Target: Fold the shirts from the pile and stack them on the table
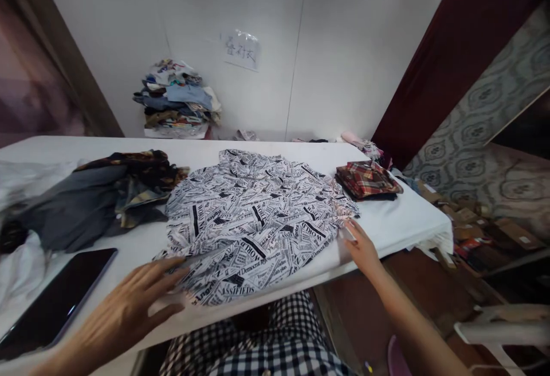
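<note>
The left hand [129, 307] lies flat, fingers spread, on the near hem of the newsprint shirt [253, 221] spread on the white table [399, 221]; the right hand [361, 247] pinches its far corner. Uneven pulling could bunch the cloth or nudge the tablet [55, 301].

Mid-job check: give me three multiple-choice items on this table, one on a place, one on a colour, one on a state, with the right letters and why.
1. Where does the plaid folded garment lie?
A. right of the newsprint shirt
B. under the tablet
C. on the floor

2. What colours is the newsprint shirt?
A. red and green
B. black and white
C. plain blue

3. How is the right hand placed?
A. lifted clear of the table
B. on the tablet
C. at the shirt's right edge

Answers:
1 A, it sits near the table's right end.
2 B, black lettering on white cloth.
3 C, its fingers meet the hem, while the left hand lies at the near corner.
</note>
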Available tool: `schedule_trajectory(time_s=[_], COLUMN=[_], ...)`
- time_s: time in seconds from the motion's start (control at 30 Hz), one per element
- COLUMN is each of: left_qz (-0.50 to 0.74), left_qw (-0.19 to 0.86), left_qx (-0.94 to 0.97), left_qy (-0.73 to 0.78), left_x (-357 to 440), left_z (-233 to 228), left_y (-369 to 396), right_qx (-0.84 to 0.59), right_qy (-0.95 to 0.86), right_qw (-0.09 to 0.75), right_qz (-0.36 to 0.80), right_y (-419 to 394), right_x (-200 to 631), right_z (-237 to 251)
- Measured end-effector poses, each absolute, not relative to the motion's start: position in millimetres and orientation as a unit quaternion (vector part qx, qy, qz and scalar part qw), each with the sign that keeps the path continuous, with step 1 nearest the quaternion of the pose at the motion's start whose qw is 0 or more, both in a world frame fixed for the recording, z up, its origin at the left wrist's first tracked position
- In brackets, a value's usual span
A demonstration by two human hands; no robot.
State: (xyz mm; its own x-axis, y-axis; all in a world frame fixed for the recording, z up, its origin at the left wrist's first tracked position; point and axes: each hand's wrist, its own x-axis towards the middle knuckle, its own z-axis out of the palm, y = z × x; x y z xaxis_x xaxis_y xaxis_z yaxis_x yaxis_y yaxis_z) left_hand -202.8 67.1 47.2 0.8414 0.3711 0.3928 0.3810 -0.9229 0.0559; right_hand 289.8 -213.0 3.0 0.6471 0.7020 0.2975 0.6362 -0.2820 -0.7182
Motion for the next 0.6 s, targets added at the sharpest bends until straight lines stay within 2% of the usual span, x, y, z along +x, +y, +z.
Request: schedule_trajectory(time_s=[0.13, 0.27, 0.4, 0.6], left_qz=[-0.228, -0.284, -0.34, -0.36], left_qw=[0.053, 0.058, 0.009, -0.117], left_qx=[-0.955, -0.946, -0.927, -0.877], left_qy=[-0.18, -0.145, -0.159, -0.295], left_x=[-204.4, -197.2, -198.3, -184.1], left_z=[38.5, 53.4, 74.1, 112.5], left_y=[63.0, 61.4, 54.2, 36.5], right_qx=[-0.783, -0.784, -0.791, -0.795], right_qy=[-0.53, -0.569, -0.569, -0.563], right_qw=[0.323, 0.249, 0.223, 0.226], right_qz=[0.023, -0.004, -0.028, -0.005], right_y=[-210.5, -197.1, -189.7, -182.9], right_x=[263.6, 257.0, 261.1, 259.8], right_z=[6.8, 9.0, 7.5, 10.5])
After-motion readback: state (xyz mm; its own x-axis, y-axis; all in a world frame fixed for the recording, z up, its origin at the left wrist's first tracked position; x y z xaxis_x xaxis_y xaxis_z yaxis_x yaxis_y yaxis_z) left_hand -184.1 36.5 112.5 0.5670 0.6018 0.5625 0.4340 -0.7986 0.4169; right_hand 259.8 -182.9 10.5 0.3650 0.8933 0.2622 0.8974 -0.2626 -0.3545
